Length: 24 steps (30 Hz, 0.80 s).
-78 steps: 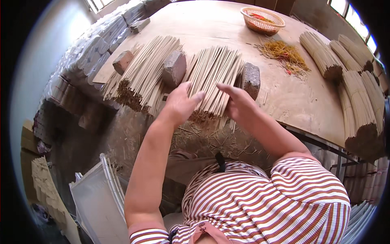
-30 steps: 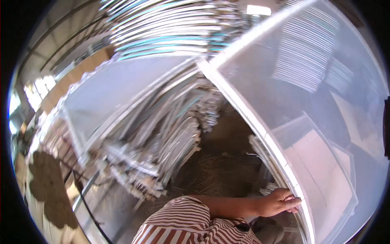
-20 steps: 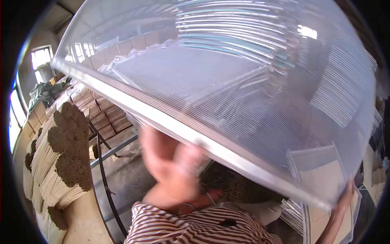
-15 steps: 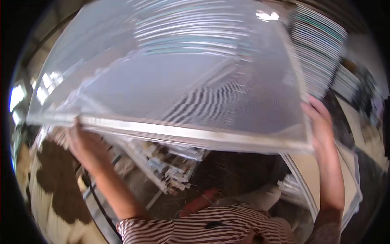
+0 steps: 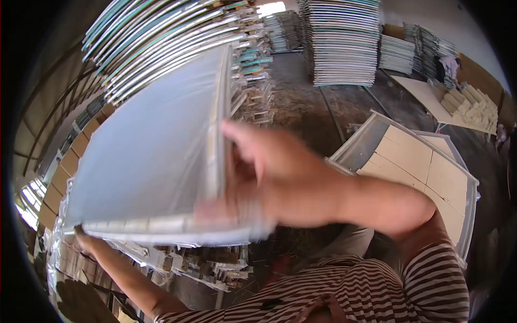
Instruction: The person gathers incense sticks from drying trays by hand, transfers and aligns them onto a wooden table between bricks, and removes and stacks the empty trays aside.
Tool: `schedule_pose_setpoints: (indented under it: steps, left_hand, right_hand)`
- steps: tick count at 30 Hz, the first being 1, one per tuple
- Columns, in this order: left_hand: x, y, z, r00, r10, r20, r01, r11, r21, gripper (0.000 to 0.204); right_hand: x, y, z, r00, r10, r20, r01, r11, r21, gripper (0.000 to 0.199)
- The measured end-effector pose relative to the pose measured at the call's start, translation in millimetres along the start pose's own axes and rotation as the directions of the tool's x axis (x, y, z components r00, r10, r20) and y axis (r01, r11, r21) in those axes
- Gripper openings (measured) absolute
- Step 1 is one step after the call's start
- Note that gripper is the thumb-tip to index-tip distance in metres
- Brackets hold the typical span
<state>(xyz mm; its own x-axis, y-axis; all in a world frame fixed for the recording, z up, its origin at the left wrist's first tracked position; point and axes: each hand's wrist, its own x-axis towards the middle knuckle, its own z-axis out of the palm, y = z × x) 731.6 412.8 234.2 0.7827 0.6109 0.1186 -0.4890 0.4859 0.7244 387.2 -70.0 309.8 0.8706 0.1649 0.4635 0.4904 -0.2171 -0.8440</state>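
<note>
A large framed mesh panel (image 5: 145, 145) with a pale frame and a greyish see-through sheet is held up at the left, its far side in front of a tall stack of similar panels. My left hand (image 5: 83, 239) is closed on its near left corner, the fingers mostly hidden under the frame. Across my body reaches my right hand (image 5: 264, 172), smeared by motion. It grips the panel's right side close to the near corner, thumb on the frame's top and fingers lower down.
Panel stacks rise at the far left (image 5: 177, 48) and far middle (image 5: 344, 43). To my right lies a frame with tan boards (image 5: 414, 161). Beyond it stand a pale table (image 5: 425, 99) with tan rolls (image 5: 474, 110) and a person (image 5: 449, 67). Slatted pieces (image 5: 204, 269) lie below the panel.
The panel has swung to the left, and my right hand has come across with it. The view has shifted, so the far stacks and the boards at right show more fully.
</note>
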Motion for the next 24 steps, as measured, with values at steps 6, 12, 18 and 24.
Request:
schedule_pose_setpoints:
  steps: [6,12,18,24]
  left_hand:
    - [-20.0,32.9,-2.7,1.000,-0.015,-0.025,0.017,0.997,0.070,0.045]
    - [-48.5,10.2,12.1,0.983,0.173,0.055,-0.180,0.971,0.160,0.045]
    - [-0.2,22.5,0.0,0.983,0.165,-0.078,-0.176,0.969,-0.174,0.042]
    - [-126.7,-38.7,7.7,0.953,0.300,0.030,-0.300,0.935,0.187,0.041]
  right_hand:
    - [9.5,21.0,18.1,0.990,-0.053,0.128,0.060,0.997,-0.053,0.099]
    - [-3.4,41.7,38.8,0.985,-0.169,-0.039,0.165,0.982,-0.095,0.097]
    - [25.3,53.4,55.4,0.923,-0.348,-0.165,0.268,0.888,-0.373,0.068]
    - [-13.0,42.0,62.4,0.977,-0.207,-0.046,0.188,0.947,-0.262,0.040]
